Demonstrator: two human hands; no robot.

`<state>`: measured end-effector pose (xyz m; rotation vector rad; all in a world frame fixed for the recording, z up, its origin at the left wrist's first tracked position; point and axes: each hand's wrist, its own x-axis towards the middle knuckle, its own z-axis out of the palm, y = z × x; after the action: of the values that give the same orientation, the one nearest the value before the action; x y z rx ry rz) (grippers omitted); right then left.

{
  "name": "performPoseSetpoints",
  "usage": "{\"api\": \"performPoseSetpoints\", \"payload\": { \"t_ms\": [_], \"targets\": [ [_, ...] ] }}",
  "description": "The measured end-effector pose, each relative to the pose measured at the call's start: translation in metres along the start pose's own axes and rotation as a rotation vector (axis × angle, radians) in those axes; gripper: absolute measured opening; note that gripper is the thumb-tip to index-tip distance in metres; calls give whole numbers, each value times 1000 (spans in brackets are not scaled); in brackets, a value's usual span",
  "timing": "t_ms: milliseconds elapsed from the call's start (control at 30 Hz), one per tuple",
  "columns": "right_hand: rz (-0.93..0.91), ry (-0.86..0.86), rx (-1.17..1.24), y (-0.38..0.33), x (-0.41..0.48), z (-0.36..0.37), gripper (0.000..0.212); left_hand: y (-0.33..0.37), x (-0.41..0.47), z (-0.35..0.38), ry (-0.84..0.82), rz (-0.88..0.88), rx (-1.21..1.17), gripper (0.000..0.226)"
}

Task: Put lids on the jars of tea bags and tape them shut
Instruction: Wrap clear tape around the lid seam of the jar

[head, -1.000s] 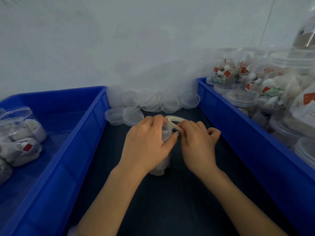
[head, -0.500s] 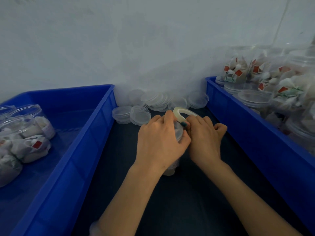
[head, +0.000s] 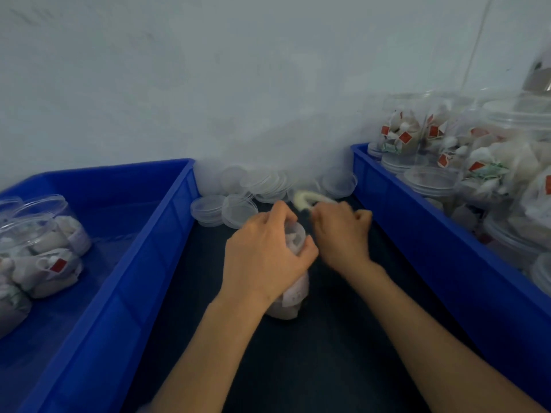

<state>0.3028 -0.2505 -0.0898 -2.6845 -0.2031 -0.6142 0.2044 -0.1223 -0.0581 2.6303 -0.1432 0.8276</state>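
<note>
A clear jar of tea bags (head: 293, 296) stands on the dark table between two blue crates. My left hand (head: 265, 257) grips its top, fingers curled round the lid and rim. Just right of it, my right hand (head: 343, 234) holds a pale roll of tape (head: 307, 199) up behind the jar's top; the roll is blurred. A heap of loose clear lids (head: 238, 204) lies against the wall behind the hands.
The left blue crate (head: 143, 263) holds several lidded jars (head: 44, 251) of tea bags. The right blue crate (head: 432, 234) is packed with more jars (head: 483, 162) and stacked lids. A white wall closes off the back.
The right hand has shifted a little to the right with the tape roll, which now blurs with motion. The left hand keeps its grip on the jar. The camera view has swung slightly.
</note>
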Motion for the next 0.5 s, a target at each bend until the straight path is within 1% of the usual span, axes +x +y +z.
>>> {"api": "performPoseSetpoints", "payload": {
  "t_ms": [67, 133, 200, 233, 300, 400, 467, 500],
  "targets": [
    [-120, -91, -26, -3, -14, 6, 13, 0, 3, 2, -36, 51, 31, 39],
    [-153, -163, -78, 5, -27, 16, 4, 3, 1, 2, -33, 59, 24, 33],
    [-153, -223, -71, 17, -37, 23, 9, 3, -2, 2, -45, 26, -7, 27],
    [-147, -227, -37, 22, -40, 26, 15, 4, -1, 2, -67, -3, -8, 26],
    [-164, -220, 51, 29, -45, 28, 24, 7, 6, 3, -114, -83, -5, 26],
    [-195, -194, 220, 30, -48, 24, 28, 15, 15, 5, -151, -190, 9, 22],
    [-186, -150, 378, 29, -48, 20, 26, 19, 21, 8, -149, -236, 26, 17],
    [-175, -119, 509, 27, -49, 18, 25, 20, 23, 8, -137, -255, 26, 16]
  ]
}}
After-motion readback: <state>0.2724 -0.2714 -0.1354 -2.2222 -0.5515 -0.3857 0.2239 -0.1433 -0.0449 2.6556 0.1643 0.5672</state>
